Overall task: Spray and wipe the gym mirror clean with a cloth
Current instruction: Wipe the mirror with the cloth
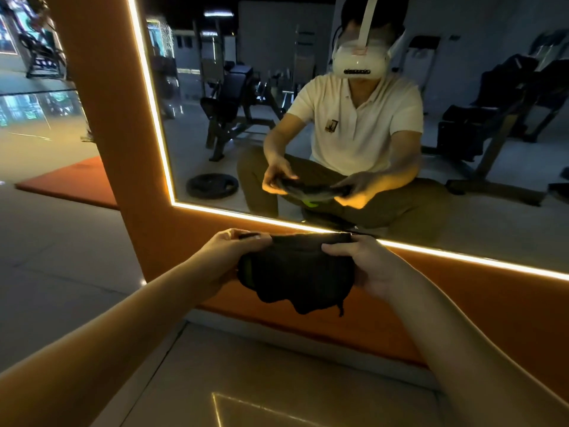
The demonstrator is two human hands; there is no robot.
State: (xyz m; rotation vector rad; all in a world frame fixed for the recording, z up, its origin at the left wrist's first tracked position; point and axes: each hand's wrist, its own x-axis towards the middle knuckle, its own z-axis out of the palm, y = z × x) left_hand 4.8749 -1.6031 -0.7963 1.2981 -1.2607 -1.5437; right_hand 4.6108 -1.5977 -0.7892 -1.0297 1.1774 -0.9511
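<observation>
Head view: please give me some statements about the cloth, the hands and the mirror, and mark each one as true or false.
1. The left hand and the right hand both grip the dark cloth. True.
2. The mirror has an orange frame with a lit strip along its inner edge. True.
3. The cloth is pressed on the mirror glass. False: it hangs between the hands, in front of the lower frame, off the glass.
4. The right hand holds a spray bottle. False: its fingers hold only the cloth.
5. A weight plate shows in the reflection, flat on the floor. True.
</observation>
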